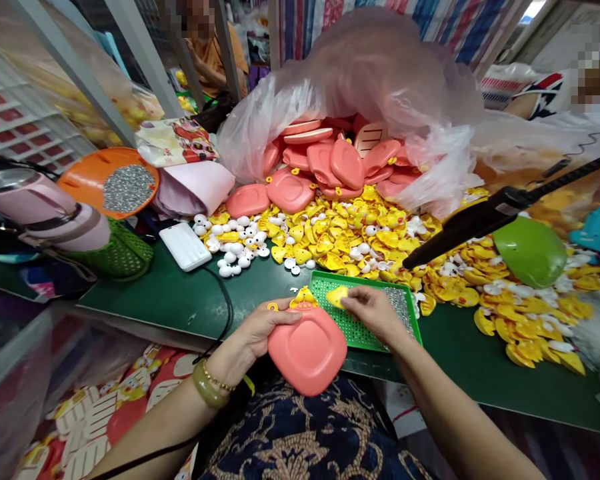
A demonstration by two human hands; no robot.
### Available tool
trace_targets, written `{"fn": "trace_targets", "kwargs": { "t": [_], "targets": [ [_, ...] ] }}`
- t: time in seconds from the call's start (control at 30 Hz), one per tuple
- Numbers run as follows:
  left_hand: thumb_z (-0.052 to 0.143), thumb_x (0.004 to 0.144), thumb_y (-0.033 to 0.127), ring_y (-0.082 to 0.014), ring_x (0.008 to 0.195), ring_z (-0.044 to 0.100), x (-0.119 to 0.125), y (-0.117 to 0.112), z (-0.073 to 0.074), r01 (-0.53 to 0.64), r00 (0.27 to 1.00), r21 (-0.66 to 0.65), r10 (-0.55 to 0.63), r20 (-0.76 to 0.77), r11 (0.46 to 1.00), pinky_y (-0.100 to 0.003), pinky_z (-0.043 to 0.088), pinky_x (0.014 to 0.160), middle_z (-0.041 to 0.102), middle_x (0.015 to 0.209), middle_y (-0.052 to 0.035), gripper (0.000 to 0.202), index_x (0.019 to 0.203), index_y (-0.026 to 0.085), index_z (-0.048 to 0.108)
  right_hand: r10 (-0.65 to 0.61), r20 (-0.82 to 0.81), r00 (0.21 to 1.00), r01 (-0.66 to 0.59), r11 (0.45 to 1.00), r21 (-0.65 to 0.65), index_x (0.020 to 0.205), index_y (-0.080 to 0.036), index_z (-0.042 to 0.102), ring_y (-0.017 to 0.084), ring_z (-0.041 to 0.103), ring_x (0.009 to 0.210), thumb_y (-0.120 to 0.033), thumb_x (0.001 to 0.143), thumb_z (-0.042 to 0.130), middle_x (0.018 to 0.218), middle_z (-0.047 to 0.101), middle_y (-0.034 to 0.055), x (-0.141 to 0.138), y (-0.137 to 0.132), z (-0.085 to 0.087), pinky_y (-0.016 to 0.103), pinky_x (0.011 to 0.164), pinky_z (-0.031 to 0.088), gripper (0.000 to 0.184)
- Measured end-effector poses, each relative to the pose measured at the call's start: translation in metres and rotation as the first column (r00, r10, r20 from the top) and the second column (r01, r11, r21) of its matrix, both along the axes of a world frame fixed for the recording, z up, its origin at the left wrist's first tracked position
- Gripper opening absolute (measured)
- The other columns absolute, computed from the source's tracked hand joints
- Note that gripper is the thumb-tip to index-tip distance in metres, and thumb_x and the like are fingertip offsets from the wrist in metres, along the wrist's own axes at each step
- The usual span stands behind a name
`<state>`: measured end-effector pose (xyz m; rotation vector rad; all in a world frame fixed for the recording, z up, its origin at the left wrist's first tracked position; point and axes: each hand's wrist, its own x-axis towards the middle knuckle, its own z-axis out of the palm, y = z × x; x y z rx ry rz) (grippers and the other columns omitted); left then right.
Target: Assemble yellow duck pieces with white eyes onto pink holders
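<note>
My left hand grips the upper left corner of a pink plastic piece, rounded and square with a raised rim line. At its top corner sits a yellow part, with a small yellow ring beside my fingers. Pinched between the thumb and fingers of my right hand is a yellow plastic shell, held over a green perforated tray. Small silver screws lie in the tray's right end.
Yellow shells and white round parts heap along the green table. Behind spill more pink pieces from a plastic bag. A black electric screwdriver hangs at right. A white box, orange bowl and pink bottle stand left.
</note>
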<state>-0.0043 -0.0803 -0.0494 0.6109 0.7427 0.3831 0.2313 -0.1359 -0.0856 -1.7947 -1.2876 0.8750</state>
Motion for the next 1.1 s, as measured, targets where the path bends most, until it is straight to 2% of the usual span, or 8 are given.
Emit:
{"fn": "trace_targets", "kwargs": {
  "t": [0.1, 0.2, 0.37, 0.47, 0.6, 0.73, 0.9, 1.1],
  "targets": [
    [0.080, 0.057, 0.013, -0.0161, 0.074, 0.063, 0.000, -0.002, 0.000, -0.005, 1.000, -0.002, 0.005, -0.004, 1.000, -0.026, 0.048, 0.072, 0.069, 0.091, -0.0092, 0.038, 0.093, 0.011, 0.070, 0.001, 0.035, 0.999, 0.002, 0.996, -0.088, 0.081, -0.014, 0.065, 0.018, 0.057, 0.059, -0.035, 0.072, 0.064, 0.065, 0.062, 0.0058, -0.011, -0.010, -0.010, 0.031, 0.055, 0.045, 0.023],
    [0.081, 0.057, 0.015, -0.0161, 0.073, 0.064, 0.000, -0.005, 0.000, -0.005, 1.000, -0.006, 0.005, -0.018, 1.000, -0.025, 0.048, 0.070, 0.070, 0.090, -0.0096, 0.039, 0.094, 0.010, 0.069, -0.008, 0.280, 0.960, 0.019, 0.999, -0.038, 0.096, -0.012, 0.068, 0.026, 0.061, 0.080, -0.037, 0.071, 0.067, 0.090, 0.062, 0.0146, -0.011, -0.014, -0.010, 0.038, 0.068, 0.048, 0.035],
    [0.081, 0.055, 0.015, -0.0156, 0.070, 0.063, 0.002, -0.010, 0.002, -0.031, 0.998, 0.012, 0.032, -0.052, 0.999, -0.025, 0.048, 0.068, 0.071, 0.088, -0.0106, 0.040, 0.093, 0.008, 0.070, 0.179, 0.554, 0.813, -0.182, 0.982, -0.051, 0.122, -0.021, 0.060, 0.024, 0.061, 0.081, -0.032, 0.081, 0.059, 0.109, 0.057, 0.0148, -0.010, -0.010, -0.010, 0.035, 0.064, 0.048, 0.042],
    [0.081, 0.055, 0.016, -0.0165, 0.070, 0.063, 0.004, -0.013, 0.002, -0.044, 0.995, 0.034, 0.046, -0.088, 0.998, -0.026, 0.048, 0.069, 0.071, 0.087, -0.0110, 0.042, 0.095, 0.008, 0.070, 0.180, 0.473, 0.862, -0.220, 0.975, 0.031, 0.111, -0.019, 0.067, 0.021, 0.059, 0.075, -0.026, 0.081, 0.057, 0.089, 0.059, 0.0104, -0.011, -0.005, -0.017, 0.034, 0.065, 0.049, 0.032],
    [0.080, 0.054, 0.016, -0.0179, 0.075, 0.064, 0.007, -0.017, 0.005, -0.054, 0.995, 0.043, 0.058, -0.082, 0.998, -0.027, 0.047, 0.073, 0.072, 0.090, -0.0103, 0.043, 0.096, 0.010, 0.071, 0.045, 0.031, 0.998, -0.052, 0.959, 0.280, 0.101, -0.020, 0.070, 0.014, 0.055, 0.062, -0.029, 0.081, 0.060, 0.076, 0.057, 0.0042, -0.017, -0.007, -0.008, 0.029, 0.055, 0.049, 0.025],
    [0.080, 0.052, 0.014, -0.0164, 0.073, 0.063, 0.016, -0.021, 0.011, -0.060, 0.994, 0.059, 0.064, -0.084, 0.997, -0.026, 0.046, 0.073, 0.072, 0.089, -0.0096, 0.046, 0.097, 0.011, 0.072, 0.093, -0.303, 0.949, 0.043, 0.909, 0.415, 0.105, -0.028, 0.069, 0.010, 0.055, 0.058, -0.027, 0.081, 0.062, 0.085, 0.062, 0.0025, -0.033, -0.017, 0.016, 0.026, 0.051, 0.049, 0.025],
    [0.078, 0.051, 0.013, -0.0147, 0.071, 0.061, 0.026, -0.025, 0.019, -0.082, 0.992, 0.102, 0.092, -0.092, 0.991, -0.026, 0.044, 0.074, 0.072, 0.081, -0.0062, 0.042, 0.093, 0.012, 0.074, 0.176, -0.209, 0.962, -0.052, 0.870, 0.490, 0.103, -0.031, 0.071, 0.016, 0.064, 0.084, -0.020, 0.081, 0.063, 0.090, 0.069, 0.0034, -0.044, -0.022, 0.021, 0.035, 0.075, 0.055, 0.026],
    [0.075, 0.053, 0.014, -0.0155, 0.074, 0.060, 0.027, -0.030, 0.023, -0.068, 0.993, 0.157, 0.082, -0.084, 0.985, -0.027, 0.043, 0.074, 0.071, 0.083, -0.0059, 0.042, 0.095, 0.013, 0.074, 0.195, 0.070, 0.978, -0.202, 0.815, 0.543, 0.115, -0.033, 0.064, 0.017, 0.064, 0.086, -0.016, 0.085, 0.059, 0.094, 0.069, 0.0046, -0.036, -0.030, 0.011, 0.037, 0.076, 0.055, 0.035]
  ]
}}
